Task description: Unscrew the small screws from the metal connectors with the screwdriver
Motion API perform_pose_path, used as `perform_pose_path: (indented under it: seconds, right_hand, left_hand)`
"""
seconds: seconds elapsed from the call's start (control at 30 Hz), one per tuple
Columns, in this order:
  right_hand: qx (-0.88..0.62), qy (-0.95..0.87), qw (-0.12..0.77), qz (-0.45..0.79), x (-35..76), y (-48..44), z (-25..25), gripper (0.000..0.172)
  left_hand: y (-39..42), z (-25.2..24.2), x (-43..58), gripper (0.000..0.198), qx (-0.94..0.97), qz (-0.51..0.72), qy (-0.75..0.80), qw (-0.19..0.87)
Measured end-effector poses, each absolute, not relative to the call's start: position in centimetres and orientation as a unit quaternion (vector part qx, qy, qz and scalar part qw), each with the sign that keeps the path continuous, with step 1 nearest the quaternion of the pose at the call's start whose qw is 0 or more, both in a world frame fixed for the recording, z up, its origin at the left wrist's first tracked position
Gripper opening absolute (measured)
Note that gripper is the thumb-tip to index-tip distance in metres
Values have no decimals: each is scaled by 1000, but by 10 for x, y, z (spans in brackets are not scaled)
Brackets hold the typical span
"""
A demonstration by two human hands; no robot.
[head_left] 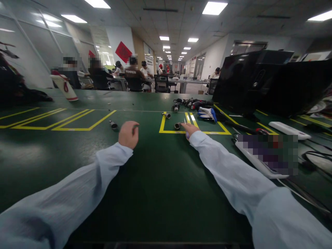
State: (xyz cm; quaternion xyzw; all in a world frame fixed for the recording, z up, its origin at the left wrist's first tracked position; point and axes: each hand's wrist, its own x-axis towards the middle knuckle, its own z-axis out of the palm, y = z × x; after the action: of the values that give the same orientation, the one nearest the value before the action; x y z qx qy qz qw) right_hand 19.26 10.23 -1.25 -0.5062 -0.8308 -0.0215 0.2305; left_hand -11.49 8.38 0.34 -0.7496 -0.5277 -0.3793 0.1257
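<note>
My left hand (129,135) hovers over the green table with its fingers curled; a dark bit shows inside the curl, too small to make out. Just left of it lies a stepped metal cylinder (113,125). My right hand (191,129) reaches over the yellow-taped box, its fingers closed around a slim item with a purple end (187,135); a thin bright line sticks up above the fingers. Close to those fingertips lies a second metal cylinder (177,126), and I cannot tell whether they touch. Behind it, another metal cylinder (166,116) rests by the tape's corner.
Blue-and-white gloves (207,114) and bundled black cables (193,103) lie beyond my right hand. Black monitors (238,83), a power strip (289,130) and a blurred-out device in a white tray (254,159) stand right. A paper cup (66,86) is far left. People sit at desks behind.
</note>
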Motion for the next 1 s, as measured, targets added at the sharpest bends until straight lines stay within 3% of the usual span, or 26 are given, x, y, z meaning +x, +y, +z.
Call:
perform_pose_path:
  seconds: [0.1,0.3,0.4,0.53,0.8,1.0]
  right_hand:
    - [-483,-836,259,-26,194,74,-18,57]
    - [-398,-866,301,-19,187,12,-26,49]
    - [-335,-881,334,5,185,-8,-26,49]
    - [-294,-894,336,32,181,-24,-23,45]
    - [-298,-872,382,65,167,-35,-13,34]
    - [-274,-831,418,243,153,-58,1,24]
  left_hand:
    - [90,4,-176,20,-633,-414,-623,200]
    - [118,4,-236,41,-646,-330,-663,184]
    - [134,7,-233,48,-726,-250,-622,152]
    - [146,9,-226,37,-759,-163,-617,127]
    - [118,6,-207,34,-737,-122,-649,145]
    - [44,4,-128,29,-861,-169,-479,20]
